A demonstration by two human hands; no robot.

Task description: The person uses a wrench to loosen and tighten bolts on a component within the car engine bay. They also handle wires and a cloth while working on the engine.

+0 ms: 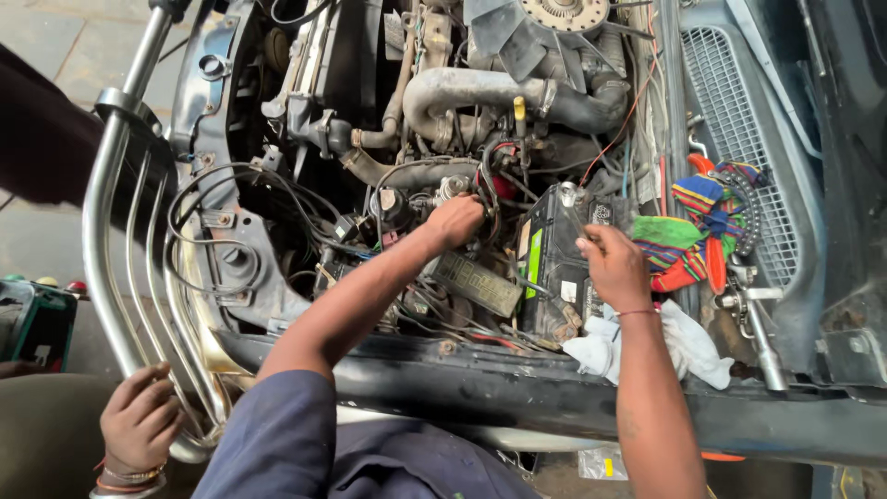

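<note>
Hiding fingertips: left hand among hoses, right hand over battery.

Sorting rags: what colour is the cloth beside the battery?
Multicoloured stripes, green, red, blue and yellow: striped cloth, head view.

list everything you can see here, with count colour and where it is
car battery: one, black with a green label, right of centre in the engine bay
rubber hose: one, grey, thick, bent across the top of the bay
fan: one, grey blades, top centre
striped cloth: one, many colours, right of the battery
white rag: one, on the front edge below the battery
grille panel: one, grey, right side
bull bar: one, chrome tubes, left side
green box: one, far left edge
other person's hand: one, with bangles, on the bull bar, bottom left
left hand: closed among the cables left of the battery
right hand: pinched on a thin metal tool over the battery top
</note>
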